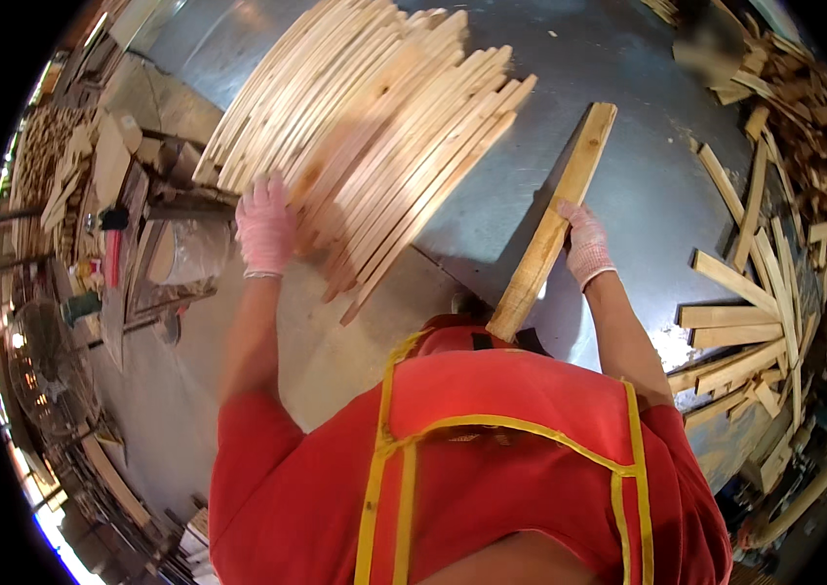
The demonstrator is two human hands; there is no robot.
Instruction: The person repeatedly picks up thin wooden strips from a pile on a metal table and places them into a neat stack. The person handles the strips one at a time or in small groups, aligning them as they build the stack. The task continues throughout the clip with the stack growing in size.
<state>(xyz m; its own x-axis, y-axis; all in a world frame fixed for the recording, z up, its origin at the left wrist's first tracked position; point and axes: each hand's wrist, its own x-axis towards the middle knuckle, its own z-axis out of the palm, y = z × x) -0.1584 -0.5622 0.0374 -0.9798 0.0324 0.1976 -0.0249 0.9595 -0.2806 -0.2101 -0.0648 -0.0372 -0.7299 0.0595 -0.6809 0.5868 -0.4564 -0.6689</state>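
My right hand (586,246), in a pale pinkish glove, is closed around the edge of a single wooden board (558,210). The board is held at a slant, its near end close to my red apron. At the near left end of a wide row of pale wooden slats (374,122), my left hand (265,226) wears a matching glove. Its fingers point away from me and look loosely stretched, with nothing visible in them. Whether they touch the slat ends I cannot tell.
The slats lie side by side on a grey metal table (496,229). Loose offcuts (740,322) are scattered on the right, with a heap of wood scraps (813,146) beyond. To the left stand a fan (43,366) and stacked wood pieces (48,175).
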